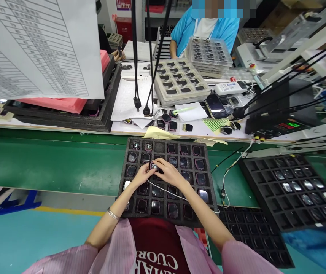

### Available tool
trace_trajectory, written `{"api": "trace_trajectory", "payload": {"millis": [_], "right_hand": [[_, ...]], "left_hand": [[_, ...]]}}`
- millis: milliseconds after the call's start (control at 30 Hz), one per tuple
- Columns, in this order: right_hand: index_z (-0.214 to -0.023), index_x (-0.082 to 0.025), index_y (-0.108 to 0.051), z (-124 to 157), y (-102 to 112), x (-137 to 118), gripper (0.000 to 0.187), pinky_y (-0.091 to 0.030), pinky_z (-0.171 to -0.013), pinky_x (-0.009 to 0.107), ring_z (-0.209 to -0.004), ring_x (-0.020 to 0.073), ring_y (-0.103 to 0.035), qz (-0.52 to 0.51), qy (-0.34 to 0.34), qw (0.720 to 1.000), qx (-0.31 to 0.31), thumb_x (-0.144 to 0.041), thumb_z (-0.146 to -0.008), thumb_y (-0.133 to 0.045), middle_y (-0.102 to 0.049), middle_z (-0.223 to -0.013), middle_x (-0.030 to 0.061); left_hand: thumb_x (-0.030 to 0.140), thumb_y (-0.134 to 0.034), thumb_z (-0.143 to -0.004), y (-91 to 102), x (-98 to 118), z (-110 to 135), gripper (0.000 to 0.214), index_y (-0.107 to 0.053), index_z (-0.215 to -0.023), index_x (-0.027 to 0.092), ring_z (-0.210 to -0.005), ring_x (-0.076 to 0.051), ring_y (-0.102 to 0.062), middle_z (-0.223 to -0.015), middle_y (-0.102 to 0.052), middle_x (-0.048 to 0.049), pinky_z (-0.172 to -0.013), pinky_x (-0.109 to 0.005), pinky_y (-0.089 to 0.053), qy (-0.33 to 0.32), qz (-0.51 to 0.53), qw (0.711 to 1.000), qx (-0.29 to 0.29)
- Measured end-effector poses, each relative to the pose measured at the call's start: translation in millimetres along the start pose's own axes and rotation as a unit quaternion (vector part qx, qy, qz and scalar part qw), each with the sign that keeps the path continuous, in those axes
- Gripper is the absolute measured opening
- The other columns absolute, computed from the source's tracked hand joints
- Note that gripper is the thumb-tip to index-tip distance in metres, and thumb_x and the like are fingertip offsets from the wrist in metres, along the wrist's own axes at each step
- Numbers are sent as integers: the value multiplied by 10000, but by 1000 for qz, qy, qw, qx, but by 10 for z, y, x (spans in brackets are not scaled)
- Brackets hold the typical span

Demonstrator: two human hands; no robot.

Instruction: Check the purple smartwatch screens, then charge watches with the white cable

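Observation:
A smartwatch body with a lit face is pinched between my two hands, above a black foam tray. My left hand grips its left side, and my right hand closes on it from the right with the fingertips over its top edge. A white cable runs from under my hands to the right, across my right forearm. Square watch bodies sit in most of the tray's pockets; two at the back left have lit faces, and one back-row pocket is bare foam.
More foam trays of watches lie to the right. Behind, a shelf carries clear plastic trays, papers, a phone and a power supply. Black cables hang in front. A co-worker in blue sits opposite. A printed sheet hangs at left.

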State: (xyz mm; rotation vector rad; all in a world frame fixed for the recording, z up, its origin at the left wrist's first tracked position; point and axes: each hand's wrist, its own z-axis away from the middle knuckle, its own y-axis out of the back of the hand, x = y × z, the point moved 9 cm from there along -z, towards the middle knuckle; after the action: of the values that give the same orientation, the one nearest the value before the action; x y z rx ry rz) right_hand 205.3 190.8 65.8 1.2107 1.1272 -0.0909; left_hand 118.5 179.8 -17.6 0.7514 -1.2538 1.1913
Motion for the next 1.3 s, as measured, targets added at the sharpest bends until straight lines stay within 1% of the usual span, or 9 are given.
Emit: {"api": "trace_trajectory", "payload": {"millis": [200, 400, 533, 700, 800, 900, 1067, 1233, 1300], "right_hand": [[-1265, -220, -550, 78, 326, -366, 448, -519, -865, 384, -979, 255, -609, -40, 13, 999, -9, -210, -832, -665, -591, -1084, 90], [-1285, -231, -542, 203, 634, -775, 439, -460, -970, 394, -1118, 251, -565, -121, 43, 991, 34, -227, -857, -641, -587, -1217, 90], [-1275, -229, -557, 309, 665, -844, 464, -436, -1004, 428, -1149, 271, -559, -170, 16, 983, 62, -274, -832, -688, -599, -1247, 88], [-1179, -205, -625, 431, 708, -902, 368, -502, -925, 418, -1045, 270, -625, -273, -21, 957, 93, -327, -837, -690, -663, -1136, 102], [-1217, -238, -607, 487, 747, -1077, 366, -480, -950, 445, -1078, 272, -602, -206, 21, 975, 77, -336, -868, -662, -646, -1169, 95], [-1326, -286, -512, 552, 732, -1268, 559, -432, -998, 484, -1190, 303, -506, -93, 75, 992, 37, -365, -814, -723, -537, -1305, 104], [-1314, -249, -513, 628, 751, -1370, 512, -497, -899, 425, -1049, 281, -564, -18, 59, 997, 41, -313, -840, -696, -572, -1142, 118], [-1221, -250, -581, 684, 1001, -1367, 425, -498, -881, 405, -996, 267, -581, -89, 22, 983, 158, -317, -822, -713, -582, -1086, 91], [-1210, -251, -587, 696, 1026, -1353, 442, -489, -894, 423, -1007, 277, -574, -111, 10, 977, 180, -336, -802, -735, -582, -1086, 94]], "left_hand": [[452, -625, -817, -160, 410, 312, 385, -605, -997, 112, -687, -169, -544, -741, -596, -23, -645, -275, -443, 18, 2, 1000, -3], [378, -615, -845, -386, 1044, 678, 434, -499, -1213, 180, -830, -177, -551, -983, -594, -49, -719, -266, -465, 5, 15, 999, -32], [368, -651, -824, -484, 1271, 844, 403, -522, -1152, 173, -836, -172, -554, -974, -596, -54, -714, -256, -477, 16, 59, 996, -65], [386, -607, -861, -599, 1407, 1067, 276, -564, -975, 139, -620, -124, -560, -743, -615, -28, -650, -249, -469, 47, 100, 986, -125], [393, -627, -847, -635, 1433, 1173, 288, -567, -965, 138, -602, -126, -576, -723, -619, -27, -644, -248, -476, 59, 114, 984, -125], [403, -659, -818, -647, 1432, 1245, 309, -579, -970, 147, -654, -144, -610, -796, -628, -37, -674, -267, -499, 66, 126, 984, -109], [407, -605, -855, -636, 1402, 1309, 287, -561, -987, 155, -615, -129, -595, -810, -606, -25, -654, -265, -495, 59, 73, 990, -107], [421, -560, -881, -668, 1331, 1344, 272, -542, -943, 157, -519, -103, -545, -760, -602, -19, -549, -235, -457, 63, 64, 988, -123], [415, -576, -872, -679, 1331, 1346, 274, -540, -940, 152, -536, -108, -554, -766, -606, -25, -564, -239, -472, 63, 90, 987, -121]]}}
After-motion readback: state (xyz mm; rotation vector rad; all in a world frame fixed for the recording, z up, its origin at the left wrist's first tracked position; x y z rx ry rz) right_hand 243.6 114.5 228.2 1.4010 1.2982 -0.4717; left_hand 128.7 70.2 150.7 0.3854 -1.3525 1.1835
